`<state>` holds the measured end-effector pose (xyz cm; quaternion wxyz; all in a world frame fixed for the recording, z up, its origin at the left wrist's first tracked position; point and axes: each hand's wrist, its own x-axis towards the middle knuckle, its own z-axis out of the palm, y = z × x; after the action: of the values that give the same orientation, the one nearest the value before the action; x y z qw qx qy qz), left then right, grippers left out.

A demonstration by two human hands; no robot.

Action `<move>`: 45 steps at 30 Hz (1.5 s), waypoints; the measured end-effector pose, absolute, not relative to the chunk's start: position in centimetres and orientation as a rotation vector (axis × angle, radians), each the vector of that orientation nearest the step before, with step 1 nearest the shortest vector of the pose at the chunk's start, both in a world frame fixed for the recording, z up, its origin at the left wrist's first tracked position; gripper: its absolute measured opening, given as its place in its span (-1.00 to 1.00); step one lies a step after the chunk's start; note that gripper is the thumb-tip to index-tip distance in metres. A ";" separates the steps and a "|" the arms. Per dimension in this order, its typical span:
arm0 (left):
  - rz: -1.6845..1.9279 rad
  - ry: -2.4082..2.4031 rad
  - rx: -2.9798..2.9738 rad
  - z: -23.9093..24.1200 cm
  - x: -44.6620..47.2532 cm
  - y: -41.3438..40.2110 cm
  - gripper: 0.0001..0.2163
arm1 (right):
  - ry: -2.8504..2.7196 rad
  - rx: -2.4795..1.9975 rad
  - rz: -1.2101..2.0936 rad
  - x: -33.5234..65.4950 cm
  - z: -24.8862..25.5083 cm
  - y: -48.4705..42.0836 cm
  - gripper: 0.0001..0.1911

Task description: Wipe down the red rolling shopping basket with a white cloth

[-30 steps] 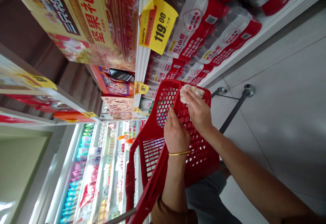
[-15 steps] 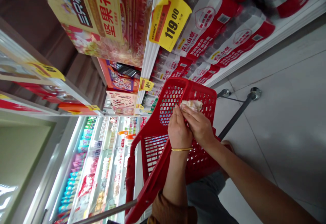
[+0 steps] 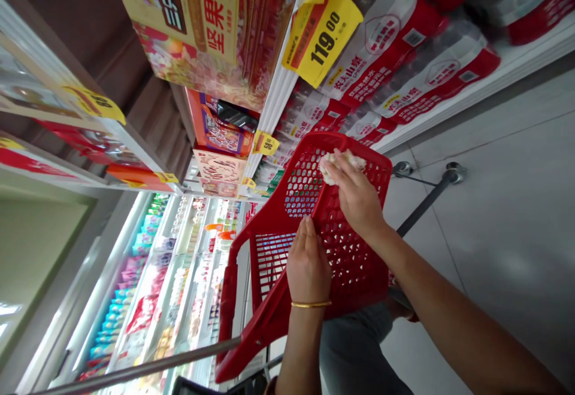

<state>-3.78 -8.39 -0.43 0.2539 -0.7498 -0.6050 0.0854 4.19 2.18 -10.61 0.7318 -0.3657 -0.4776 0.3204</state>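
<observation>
A red plastic shopping basket (image 3: 269,299) with perforated walls is tipped on its side in front of me. My right hand (image 3: 357,197) presses a crumpled whitish cloth (image 3: 335,164) against the basket's wall near the rim, fingers closed over it. My left hand (image 3: 308,263), with a gold bangle at the wrist, lies flat on the same wall lower down, fingers stretched out together and holding nothing.
Store shelves hold packs of bottled water with red labels (image 3: 404,53), gift boxes (image 3: 215,17) and a yellow 119.00 price tag (image 3: 321,32). A lit refrigerated case (image 3: 171,287) runs alongside. A metal pull handle (image 3: 426,200) and the grey tiled floor (image 3: 503,203) lie beyond the basket.
My right hand has slid the cloth up to the basket's rim. My left hand has left the cloth and moved down the wall, now flat. The view has shifted slightly.
</observation>
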 end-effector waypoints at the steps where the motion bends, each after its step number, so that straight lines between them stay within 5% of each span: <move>1: 0.232 -1.643 -2.043 -0.3 -3.9 -8.6 -0.51 | -1.080 -0.793 0.715 4.0 -10.6 2.3 -0.40; 22: 0.073 -1.644 -2.016 -2.9 -5.2 -8.2 -0.49 | -1.384 -0.721 0.662 3.6 -10.3 -1.0 -0.54; 34: 0.095 -1.965 -1.716 0.2 -2.7 -13.3 -0.55 | -1.627 -0.730 0.470 5.7 -9.2 2.0 -0.68; 45: -0.048 -1.965 -1.612 -2.3 -4.9 -15.8 -0.55 | -1.767 -0.712 0.458 6.2 -9.9 1.2 -0.58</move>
<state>-4.94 -15.77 -2.29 0.2954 -0.6058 -0.7386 -0.0180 6.16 1.20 -9.86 0.5573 -0.3016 -0.7488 0.1940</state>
